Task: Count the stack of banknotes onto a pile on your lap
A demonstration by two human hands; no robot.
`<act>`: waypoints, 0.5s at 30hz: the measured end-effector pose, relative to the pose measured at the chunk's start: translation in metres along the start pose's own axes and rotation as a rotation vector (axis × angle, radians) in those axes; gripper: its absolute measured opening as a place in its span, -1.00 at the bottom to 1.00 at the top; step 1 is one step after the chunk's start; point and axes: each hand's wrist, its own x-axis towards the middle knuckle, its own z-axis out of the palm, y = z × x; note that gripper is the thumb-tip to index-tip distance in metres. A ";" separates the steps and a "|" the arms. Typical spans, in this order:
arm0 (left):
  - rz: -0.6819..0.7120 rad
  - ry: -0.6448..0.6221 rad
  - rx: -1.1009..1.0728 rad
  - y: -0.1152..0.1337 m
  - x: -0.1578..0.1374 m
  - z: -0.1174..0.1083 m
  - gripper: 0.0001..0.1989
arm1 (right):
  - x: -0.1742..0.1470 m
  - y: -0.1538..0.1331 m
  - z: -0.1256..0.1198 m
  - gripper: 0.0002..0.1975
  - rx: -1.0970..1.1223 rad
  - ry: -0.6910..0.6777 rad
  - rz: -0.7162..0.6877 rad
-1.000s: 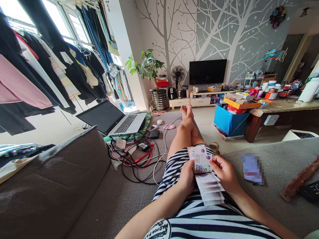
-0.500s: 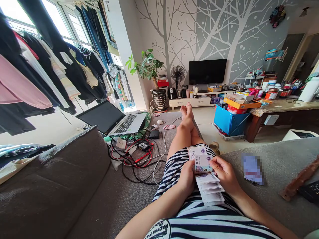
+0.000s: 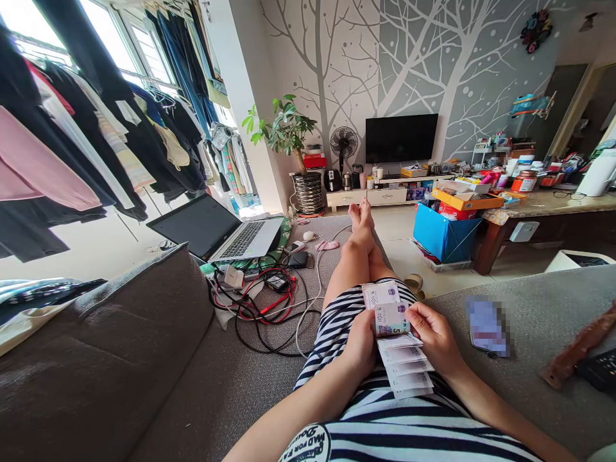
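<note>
Over my lap, my left hand (image 3: 360, 343) is closed on the left edge of a banknote (image 3: 391, 316) marked with a 5. Pinched at the note's right side are the thumb and fingers of my right hand (image 3: 433, 333). The note looks bent or folded along its lower part. Beyond it, a second banknote (image 3: 378, 292) lies on the striped cloth (image 3: 332, 327) over my thighs. Several overlapping banknotes (image 3: 408, 369) form a stepped row just below my hands, on my lap. My fingertips behind the held note are hidden.
On the sofa to the left are an open laptop (image 3: 245, 240) and tangled cables (image 3: 269, 321). A blurred phone (image 3: 488, 327) lies to the right, near a brown strip-like object (image 3: 577, 346). A blue box (image 3: 445, 231) stands beside a cluttered table (image 3: 534, 202).
The held banknote has shifted slightly and its lower part looks more curled. Both hands stay almost in place, and the stepped row is nearly unchanged.
</note>
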 end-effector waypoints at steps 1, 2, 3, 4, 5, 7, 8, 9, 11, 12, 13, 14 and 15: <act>0.000 0.001 0.001 0.000 0.000 0.000 -0.72 | 0.000 0.001 0.000 -0.38 0.014 -0.010 -0.006; 0.002 0.004 0.000 0.000 0.000 -0.001 -0.71 | -0.001 0.001 0.000 -0.37 0.030 -0.024 -0.013; 0.008 0.009 -0.003 0.000 0.000 -0.001 -0.70 | 0.000 0.002 -0.001 -0.36 0.044 -0.038 -0.018; 0.014 0.014 -0.006 -0.001 0.000 -0.002 -0.69 | 0.000 0.004 -0.001 -0.36 0.052 -0.051 -0.021; 0.022 0.017 -0.008 -0.001 0.000 -0.002 -0.68 | 0.000 0.005 -0.001 -0.35 0.051 -0.059 -0.020; 0.036 0.018 -0.006 -0.001 -0.001 -0.003 -0.67 | 0.002 0.009 -0.001 -0.35 0.029 -0.046 -0.001; 0.039 0.018 -0.006 -0.001 -0.001 -0.003 -0.68 | 0.003 0.010 -0.002 -0.35 0.014 -0.030 0.015; 0.042 0.023 -0.007 -0.001 -0.001 -0.002 -0.69 | 0.004 0.012 -0.002 -0.34 -0.001 -0.014 0.033; 0.043 0.032 -0.008 0.001 -0.002 -0.001 -0.70 | 0.006 0.015 -0.002 -0.33 -0.022 0.013 0.066; 0.038 0.034 -0.005 0.001 -0.003 0.000 -0.70 | 0.007 0.016 -0.002 -0.33 -0.031 0.021 0.078; 0.030 0.031 0.001 0.002 -0.003 0.000 -0.70 | 0.008 0.017 -0.003 -0.33 -0.039 0.025 0.087; 0.025 0.027 0.007 0.002 -0.003 0.001 -0.69 | 0.008 0.017 -0.002 -0.33 -0.044 0.026 0.093; 0.024 0.024 0.013 0.002 -0.003 0.001 -0.69 | 0.009 0.018 -0.002 -0.33 -0.048 0.024 0.097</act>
